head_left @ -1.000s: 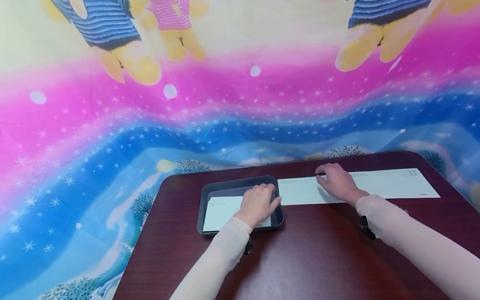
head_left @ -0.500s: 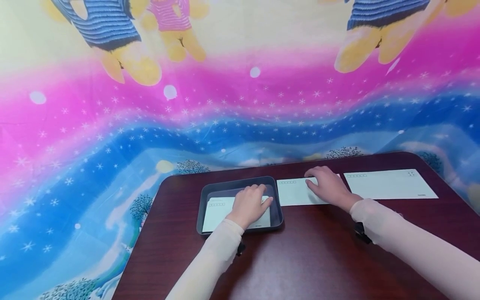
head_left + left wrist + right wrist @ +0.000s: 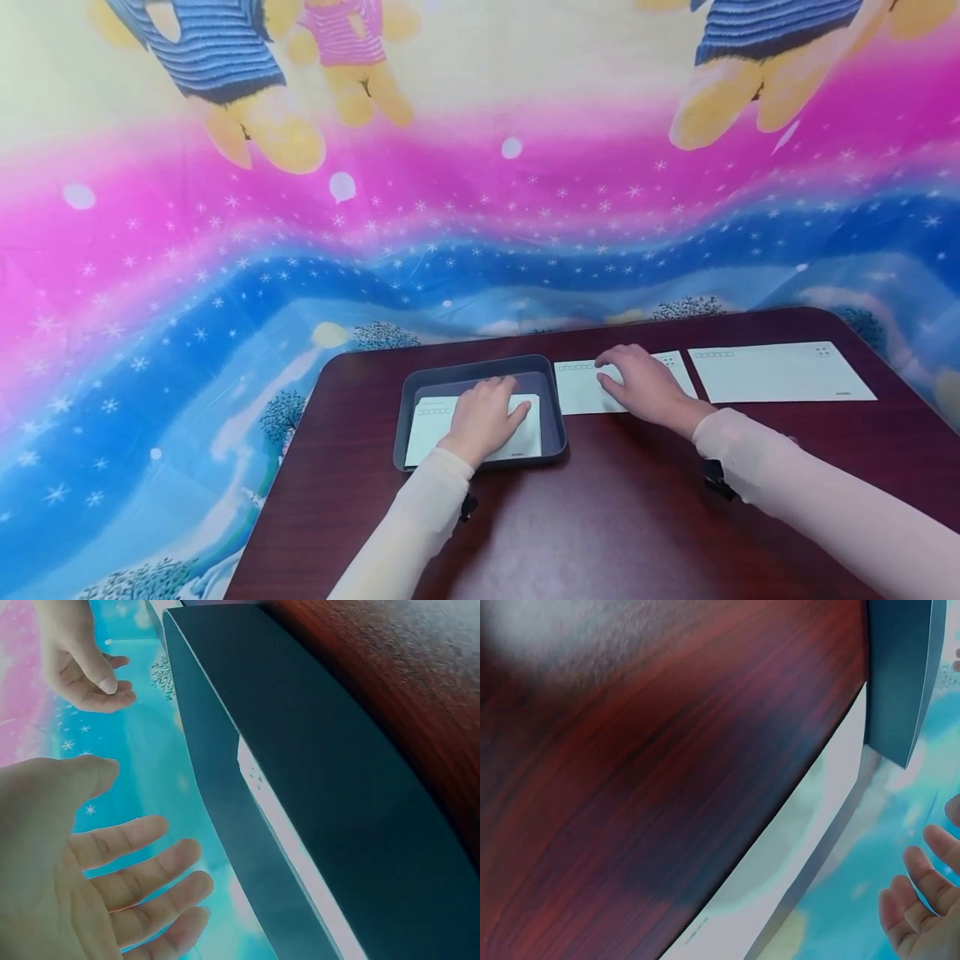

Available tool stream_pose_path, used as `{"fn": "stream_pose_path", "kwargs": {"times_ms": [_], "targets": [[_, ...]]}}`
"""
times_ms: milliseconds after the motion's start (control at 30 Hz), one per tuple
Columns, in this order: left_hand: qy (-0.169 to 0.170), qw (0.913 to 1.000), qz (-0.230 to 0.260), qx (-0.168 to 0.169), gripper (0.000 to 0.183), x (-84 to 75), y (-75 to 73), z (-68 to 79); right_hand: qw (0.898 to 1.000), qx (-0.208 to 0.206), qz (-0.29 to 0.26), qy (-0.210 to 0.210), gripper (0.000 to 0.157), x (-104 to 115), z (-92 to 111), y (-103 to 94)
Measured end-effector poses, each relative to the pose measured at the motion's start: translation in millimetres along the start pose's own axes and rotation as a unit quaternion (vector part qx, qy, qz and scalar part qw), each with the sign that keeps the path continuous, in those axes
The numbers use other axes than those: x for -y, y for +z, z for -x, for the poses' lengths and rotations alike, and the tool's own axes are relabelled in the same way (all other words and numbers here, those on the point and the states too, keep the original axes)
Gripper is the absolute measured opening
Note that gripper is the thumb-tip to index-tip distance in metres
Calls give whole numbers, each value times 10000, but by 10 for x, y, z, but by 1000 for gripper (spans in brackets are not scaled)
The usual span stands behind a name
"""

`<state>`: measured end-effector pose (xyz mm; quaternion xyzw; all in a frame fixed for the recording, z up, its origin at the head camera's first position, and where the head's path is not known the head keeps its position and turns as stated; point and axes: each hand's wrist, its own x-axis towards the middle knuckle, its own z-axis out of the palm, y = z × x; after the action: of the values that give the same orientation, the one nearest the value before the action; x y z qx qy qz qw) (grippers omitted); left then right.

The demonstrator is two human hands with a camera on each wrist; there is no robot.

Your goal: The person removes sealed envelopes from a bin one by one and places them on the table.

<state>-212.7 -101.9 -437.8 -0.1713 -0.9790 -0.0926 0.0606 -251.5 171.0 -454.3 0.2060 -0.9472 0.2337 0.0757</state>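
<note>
My left hand hovers over the dark grey tray, fingers loosely bent and apart. Nothing is between them in the left wrist view, where the tray's wall runs beside the hand. Inside the tray lie white envelopes, stacked with their edges slightly offset; my hand covers part of the top one. Over a white envelope on the table hovers my right hand, relaxed and holding nothing. The right wrist view shows its spread fingers beyond that envelope.
Another white envelope lies flat farther right, a narrow gap from the middle one. All of it rests on a dark red-brown wooden table. A colourful printed cloth hangs behind the table's far edge.
Both hands have drifted left, the right one from the gap between the table's envelopes to over the middle envelope, uncovering that gap. The envelopes and the tray stay where they were.
</note>
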Motion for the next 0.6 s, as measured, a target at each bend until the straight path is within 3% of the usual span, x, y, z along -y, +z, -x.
{"fn": "stream_pose_path", "kwargs": {"times_ms": [267,600], "targets": [[-81,9999,42,99,38,61,22,68,9997,-9,144,-201,24,134,41,76],[-98,9999,89,-94,35,127,67,172,9994,47,156,-303,32,290,77,134]]}}
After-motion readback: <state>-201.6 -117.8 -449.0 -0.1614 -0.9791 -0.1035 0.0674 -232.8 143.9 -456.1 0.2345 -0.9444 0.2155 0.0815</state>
